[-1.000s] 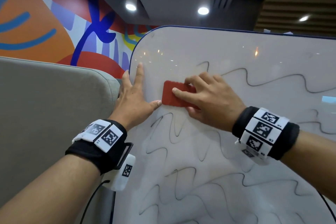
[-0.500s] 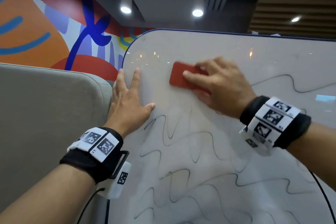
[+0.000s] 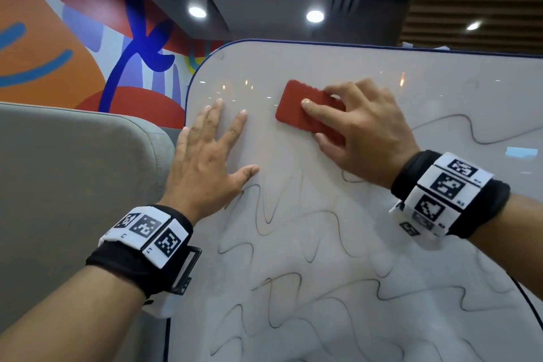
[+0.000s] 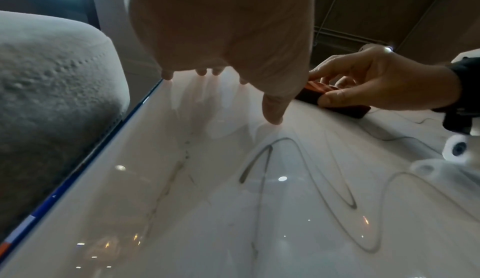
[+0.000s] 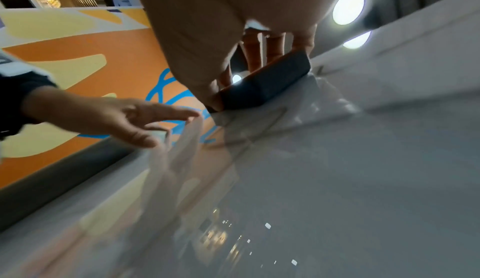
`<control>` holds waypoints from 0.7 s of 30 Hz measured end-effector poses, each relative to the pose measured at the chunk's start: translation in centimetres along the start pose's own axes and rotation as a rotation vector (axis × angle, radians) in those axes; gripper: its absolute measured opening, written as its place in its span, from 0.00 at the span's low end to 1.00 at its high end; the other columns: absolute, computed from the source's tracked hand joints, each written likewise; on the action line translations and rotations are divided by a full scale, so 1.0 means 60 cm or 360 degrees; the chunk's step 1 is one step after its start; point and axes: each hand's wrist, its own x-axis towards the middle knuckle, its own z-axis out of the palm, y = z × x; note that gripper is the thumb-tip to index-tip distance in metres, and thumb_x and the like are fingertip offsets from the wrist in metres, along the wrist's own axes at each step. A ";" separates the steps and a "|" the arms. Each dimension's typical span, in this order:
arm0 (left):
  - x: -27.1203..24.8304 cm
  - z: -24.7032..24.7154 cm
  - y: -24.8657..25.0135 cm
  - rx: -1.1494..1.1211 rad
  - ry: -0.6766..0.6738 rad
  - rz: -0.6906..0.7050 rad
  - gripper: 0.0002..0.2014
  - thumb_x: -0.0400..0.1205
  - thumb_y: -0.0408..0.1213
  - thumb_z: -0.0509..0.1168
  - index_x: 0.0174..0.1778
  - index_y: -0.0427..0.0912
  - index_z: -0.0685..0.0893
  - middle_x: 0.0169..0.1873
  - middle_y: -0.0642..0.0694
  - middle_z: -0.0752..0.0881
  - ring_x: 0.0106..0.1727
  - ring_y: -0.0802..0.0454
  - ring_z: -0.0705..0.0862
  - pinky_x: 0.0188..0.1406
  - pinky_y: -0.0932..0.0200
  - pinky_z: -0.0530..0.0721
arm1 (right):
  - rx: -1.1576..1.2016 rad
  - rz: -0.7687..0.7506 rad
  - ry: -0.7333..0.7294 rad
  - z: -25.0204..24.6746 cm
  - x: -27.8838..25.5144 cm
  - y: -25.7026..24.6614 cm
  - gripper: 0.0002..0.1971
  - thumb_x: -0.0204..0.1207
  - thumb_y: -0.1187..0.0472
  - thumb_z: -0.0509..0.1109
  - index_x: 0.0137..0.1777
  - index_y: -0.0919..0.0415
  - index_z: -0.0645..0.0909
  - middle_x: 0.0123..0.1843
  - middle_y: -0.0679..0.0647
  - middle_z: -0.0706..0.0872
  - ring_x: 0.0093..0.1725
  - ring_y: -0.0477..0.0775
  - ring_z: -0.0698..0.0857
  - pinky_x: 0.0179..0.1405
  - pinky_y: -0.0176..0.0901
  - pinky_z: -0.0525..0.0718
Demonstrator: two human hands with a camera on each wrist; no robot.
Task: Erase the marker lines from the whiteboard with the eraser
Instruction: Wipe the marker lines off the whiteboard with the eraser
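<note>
A white whiteboard (image 3: pixel 367 258) with a dark blue rim fills the view, with wavy black marker lines (image 3: pixel 264 214) across its lower half and one at the right (image 3: pixel 470 129). My right hand (image 3: pixel 361 129) grips a red eraser (image 3: pixel 296 107) flat against the board near the top, thumb on one long edge and fingers over the other. The eraser (image 4: pixel 335 99) shows red beside my thumb in the left wrist view, and its side looks dark (image 5: pixel 262 85) in the right wrist view. My left hand (image 3: pixel 208 153) lies flat with spread fingers on the board's upper left.
A grey padded partition (image 3: pixel 73 185) stands right against the board's left edge. Behind it is a wall mural in orange, red and blue (image 3: pixel 73 47). Ceiling spotlights (image 3: pixel 315 15) shine above. The board's top left area around the eraser is wiped white.
My right hand has swept the eraser up and right along the top wavy line, wiping away its left stretch. My left hand has stayed flat on the board.
</note>
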 end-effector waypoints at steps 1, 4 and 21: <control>0.000 0.000 0.000 0.0002 0.0001 0.0004 0.44 0.79 0.61 0.65 0.87 0.60 0.49 0.87 0.49 0.43 0.87 0.50 0.42 0.84 0.39 0.48 | 0.0007 -0.0040 0.0002 0.006 -0.011 -0.011 0.23 0.74 0.52 0.72 0.69 0.52 0.82 0.63 0.62 0.83 0.55 0.68 0.80 0.49 0.60 0.78; 0.001 0.002 0.002 0.0012 0.0014 0.0015 0.44 0.79 0.61 0.66 0.87 0.59 0.49 0.88 0.48 0.44 0.87 0.49 0.43 0.84 0.38 0.49 | 0.0029 -0.0322 -0.0097 0.020 -0.045 -0.035 0.21 0.75 0.53 0.70 0.69 0.52 0.83 0.61 0.60 0.84 0.53 0.65 0.81 0.48 0.56 0.75; 0.000 0.004 0.009 0.0051 0.0001 0.0004 0.44 0.80 0.58 0.66 0.88 0.56 0.50 0.87 0.47 0.46 0.87 0.47 0.45 0.83 0.36 0.50 | 0.0032 -0.0086 -0.0172 -0.015 -0.020 0.001 0.25 0.70 0.53 0.78 0.69 0.52 0.83 0.60 0.63 0.84 0.53 0.69 0.81 0.46 0.60 0.81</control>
